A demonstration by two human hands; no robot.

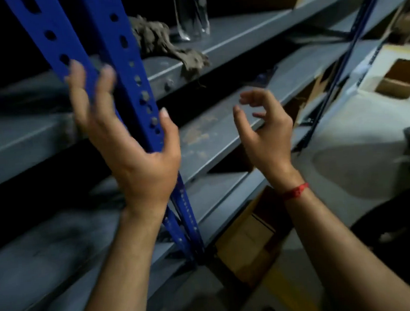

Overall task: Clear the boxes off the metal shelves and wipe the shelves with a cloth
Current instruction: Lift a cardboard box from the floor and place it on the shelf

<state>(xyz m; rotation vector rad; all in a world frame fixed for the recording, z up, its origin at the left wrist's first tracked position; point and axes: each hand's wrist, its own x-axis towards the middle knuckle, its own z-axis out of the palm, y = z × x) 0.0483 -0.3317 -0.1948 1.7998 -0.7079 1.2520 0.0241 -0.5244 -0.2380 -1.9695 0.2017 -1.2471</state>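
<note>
Plainly both grips unclenched: left hand (136,157) against perforated blue post (121,47), right hand (268,136) empty

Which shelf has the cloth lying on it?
The upper shelf, where the crumpled grey cloth lies beside a clear container; the shelves below show none.

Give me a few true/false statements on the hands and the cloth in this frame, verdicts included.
1. The grey cloth lies on the upper shelf. True.
2. The right hand holds the cloth. False: it holds nothing, and its fingers are loosely curled in the air.
3. The red wrist band is on the left wrist. False: it is on the right wrist.
4. The left hand is open at the blue upright. True.
5. A clear vessel stands on the same shelf as the cloth. True.
</note>
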